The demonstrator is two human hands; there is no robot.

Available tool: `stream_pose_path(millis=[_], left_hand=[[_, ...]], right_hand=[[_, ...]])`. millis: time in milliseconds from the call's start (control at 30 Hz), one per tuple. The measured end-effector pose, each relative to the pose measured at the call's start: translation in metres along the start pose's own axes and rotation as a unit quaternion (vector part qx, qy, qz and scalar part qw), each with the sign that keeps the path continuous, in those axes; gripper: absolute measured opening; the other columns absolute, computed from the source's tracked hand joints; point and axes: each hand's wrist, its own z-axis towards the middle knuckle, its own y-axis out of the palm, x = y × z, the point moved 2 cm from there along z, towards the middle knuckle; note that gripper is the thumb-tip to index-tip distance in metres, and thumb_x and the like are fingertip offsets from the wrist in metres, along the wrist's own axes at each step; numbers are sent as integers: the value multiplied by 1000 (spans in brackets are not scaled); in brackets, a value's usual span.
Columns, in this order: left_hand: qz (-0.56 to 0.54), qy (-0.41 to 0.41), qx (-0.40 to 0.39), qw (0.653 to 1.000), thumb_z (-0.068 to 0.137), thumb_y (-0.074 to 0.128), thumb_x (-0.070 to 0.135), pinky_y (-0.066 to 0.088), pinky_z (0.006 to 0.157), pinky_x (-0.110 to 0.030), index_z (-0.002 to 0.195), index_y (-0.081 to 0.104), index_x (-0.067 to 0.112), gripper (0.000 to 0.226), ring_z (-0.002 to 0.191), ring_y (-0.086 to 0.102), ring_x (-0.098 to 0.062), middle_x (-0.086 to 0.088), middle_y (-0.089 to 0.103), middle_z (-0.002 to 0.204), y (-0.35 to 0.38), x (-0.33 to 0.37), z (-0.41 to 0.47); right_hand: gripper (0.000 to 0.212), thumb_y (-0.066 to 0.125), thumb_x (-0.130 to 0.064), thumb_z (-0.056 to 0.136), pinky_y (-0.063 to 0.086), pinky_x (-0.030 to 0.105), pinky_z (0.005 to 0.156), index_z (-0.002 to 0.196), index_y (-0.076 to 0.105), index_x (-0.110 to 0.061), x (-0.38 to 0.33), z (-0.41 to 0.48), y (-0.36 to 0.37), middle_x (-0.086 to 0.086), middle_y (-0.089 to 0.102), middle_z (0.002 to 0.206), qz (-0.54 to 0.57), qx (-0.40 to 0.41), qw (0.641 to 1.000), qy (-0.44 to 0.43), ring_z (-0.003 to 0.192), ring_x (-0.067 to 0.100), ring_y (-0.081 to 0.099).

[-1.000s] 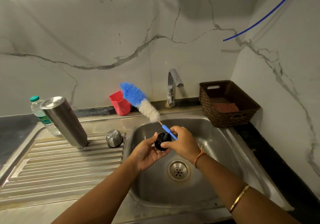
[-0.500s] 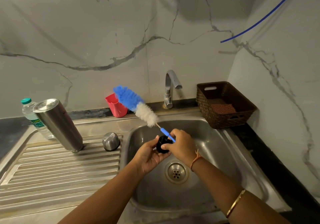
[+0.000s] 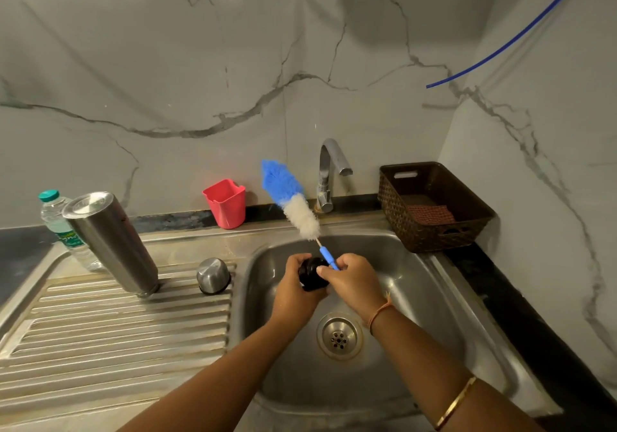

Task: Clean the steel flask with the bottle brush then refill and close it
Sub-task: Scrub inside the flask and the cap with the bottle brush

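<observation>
The steel flask (image 3: 112, 241) stands upside down and leaning on the ribbed drainboard (image 3: 100, 328) at the left. Its steel cup lid (image 3: 213, 275) sits mouth down beside it. Over the sink basin (image 3: 417, 301), my left hand (image 3: 293, 293) grips the black inner stopper (image 3: 310, 273). My right hand (image 3: 354, 281) holds the blue handle of the bottle brush (image 3: 290, 198) and its thumb rests on the stopper. The brush's blue and white bristles point up and back toward the tap (image 3: 329, 174).
A red plastic cup (image 3: 226, 203) stands at the wall behind the sink. A plastic water bottle (image 3: 58, 221) stands behind the flask. A brown woven basket (image 3: 434, 204) with a cloth sits at the right. The drain (image 3: 339, 336) is below my hands.
My hands have stayed together over the basin. The brush has tilted more upright, its bristle end swinging right toward the tap. My left hand has turned the stopper slightly.
</observation>
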Motion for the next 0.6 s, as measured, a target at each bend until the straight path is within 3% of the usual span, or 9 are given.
stream_pose_path(millis=[67, 167, 233, 333, 433, 500, 600], left_hand=[[-42, -30, -9, 999, 73, 80, 10, 57, 71, -26, 111, 51, 27, 51, 89, 63, -11, 7, 59, 104, -4, 3, 5], [-78, -113, -5, 991, 75, 79, 20, 59, 72, -36, 113, 53, 25, 47, 94, 64, -18, 7, 57, 106, -13, 3, 17], [-110, -136, 15, 984, 75, 79, 18, 59, 70, -34, 115, 56, 15, 47, 91, 66, -20, -1, 62, 108, -23, -2, 31], [-130, -136, 47, 981, 77, 77, 12, 54, 53, -22, 116, 58, 1, 44, 78, 66, -23, -17, 66, 106, -38, -6, 50], [-151, -140, 68, 976, 79, 75, 9, 50, 46, -22, 113, 59, -4, 40, 63, 62, -20, -17, 65, 92, -46, -8, 63], [-153, -144, 73, 975, 80, 75, 12, 50, 55, -29, 110, 60, -4, 38, 58, 63, -19, -12, 67, 82, -50, -7, 69], [-184, -152, 96, 966, 80, 74, 10, 55, 69, -33, 110, 57, 2, 35, 69, 65, -20, -9, 65, 90, -59, -6, 77]], right_hand=[[31, 62, -22, 86, 32, 21, 47, 61, 47, -12, -4, -1, -6, -1, 44, 55, 55, 6, 998, 14, 49, 10, 40], [25, 53, -17, 91, 32, 22, 47, 78, 62, 2, 0, -4, -19, 2, 54, 61, 73, 25, 997, 26, 50, 10, 42], [26, 48, -14, 93, 33, 19, 48, 89, 63, 6, 8, -7, -26, 2, 61, 64, 60, 32, 998, 20, 48, 5, 47], [22, 45, -14, 95, 35, 11, 46, 103, 63, -4, 16, -14, -35, -2, 60, 65, 5, 17, 1000, -11, 49, 2, 52], [32, 45, -13, 95, 39, 14, 53, 124, 59, -13, 19, -17, -40, -9, 56, 69, -37, 5, 998, -53, 60, 4, 52], [34, 46, -14, 95, 40, 13, 58, 127, 58, -14, 18, -16, -44, -5, 67, 87, -80, -8, 994, -73, 68, 6, 56], [30, 49, -14, 94, 44, 15, 72, 120, 62, -6, 15, -13, -52, 3, 64, 121, -129, -39, 985, -103, 92, 11, 63]])
